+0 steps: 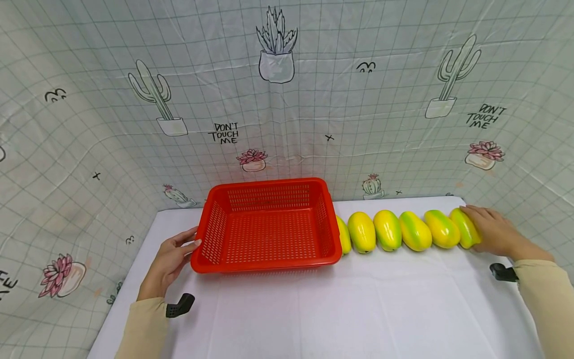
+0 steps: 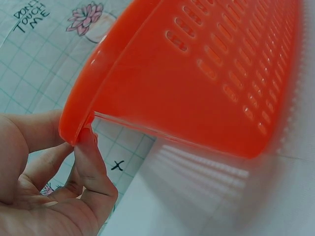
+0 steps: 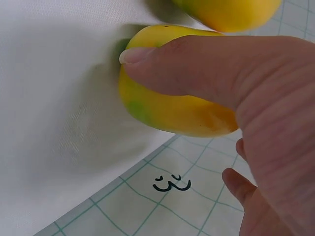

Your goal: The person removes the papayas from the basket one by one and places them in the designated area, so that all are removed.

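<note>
A red plastic basket (image 1: 269, 267) with slotted walls stands left of the middle of the table. My left hand (image 1: 167, 262) pinches its left rim; the left wrist view shows the thumb on one side of the rim (image 2: 81, 98) and fingers on the other. At the right end of a row of yellow-green mangoes, my right hand (image 1: 498, 232) holds the last mango (image 1: 464, 228). In the right wrist view the thumb (image 3: 172, 64) lies across that mango (image 3: 172, 115), and the fingers behind it are mostly hidden.
Several more mangoes (image 1: 388, 229) line up between the basket and my right hand; the basket's right edge partly covers the leftmost mango (image 1: 344, 237). Behind the white table (image 1: 336, 309) and along its sides hangs a checked cloth (image 1: 314, 109) with cactus drawings.
</note>
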{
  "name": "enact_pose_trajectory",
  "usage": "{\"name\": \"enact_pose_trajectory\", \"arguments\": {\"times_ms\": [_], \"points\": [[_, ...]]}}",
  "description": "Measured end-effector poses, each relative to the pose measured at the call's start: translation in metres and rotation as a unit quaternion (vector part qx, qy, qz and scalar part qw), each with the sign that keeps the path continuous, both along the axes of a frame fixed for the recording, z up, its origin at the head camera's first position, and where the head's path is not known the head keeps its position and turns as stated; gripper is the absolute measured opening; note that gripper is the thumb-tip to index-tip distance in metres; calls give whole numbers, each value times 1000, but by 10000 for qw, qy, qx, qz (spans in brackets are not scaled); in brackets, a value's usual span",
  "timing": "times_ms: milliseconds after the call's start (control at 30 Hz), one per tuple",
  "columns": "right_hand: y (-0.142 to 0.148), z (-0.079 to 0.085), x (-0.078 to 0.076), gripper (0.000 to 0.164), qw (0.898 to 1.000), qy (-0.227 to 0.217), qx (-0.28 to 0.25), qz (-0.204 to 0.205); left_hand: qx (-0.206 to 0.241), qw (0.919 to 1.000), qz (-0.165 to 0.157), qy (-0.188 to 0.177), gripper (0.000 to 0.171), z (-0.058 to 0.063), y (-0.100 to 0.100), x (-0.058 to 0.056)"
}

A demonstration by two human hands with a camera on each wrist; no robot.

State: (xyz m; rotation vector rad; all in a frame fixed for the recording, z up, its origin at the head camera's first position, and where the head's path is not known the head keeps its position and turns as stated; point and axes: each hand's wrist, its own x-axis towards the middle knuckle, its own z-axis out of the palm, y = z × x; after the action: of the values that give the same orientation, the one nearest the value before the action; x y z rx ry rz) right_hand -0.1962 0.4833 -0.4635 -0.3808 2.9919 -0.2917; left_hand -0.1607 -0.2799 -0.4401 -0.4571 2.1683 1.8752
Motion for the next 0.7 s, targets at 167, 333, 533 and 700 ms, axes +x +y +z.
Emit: {"name": "enact_pose_trajectory", "arguments": {"times_ms": [167, 333, 533, 700], "points": [[-1, 1, 0, 100, 10000, -24, 19, -33, 27, 10000, 4, 4, 62, 1, 1, 0], [2, -1, -2, 100, 9999, -89, 0, -73, 11, 10000, -4, -1, 64, 1, 0, 0], [5, -3, -4, 101, 9999, -99, -35, -105, 42, 10000, 7, -7, 64, 1, 0, 0], [7, -5, -4, 102, 9999, -121, -47, -108, 105, 9999, 32, -24, 63, 0, 0, 1]]}}
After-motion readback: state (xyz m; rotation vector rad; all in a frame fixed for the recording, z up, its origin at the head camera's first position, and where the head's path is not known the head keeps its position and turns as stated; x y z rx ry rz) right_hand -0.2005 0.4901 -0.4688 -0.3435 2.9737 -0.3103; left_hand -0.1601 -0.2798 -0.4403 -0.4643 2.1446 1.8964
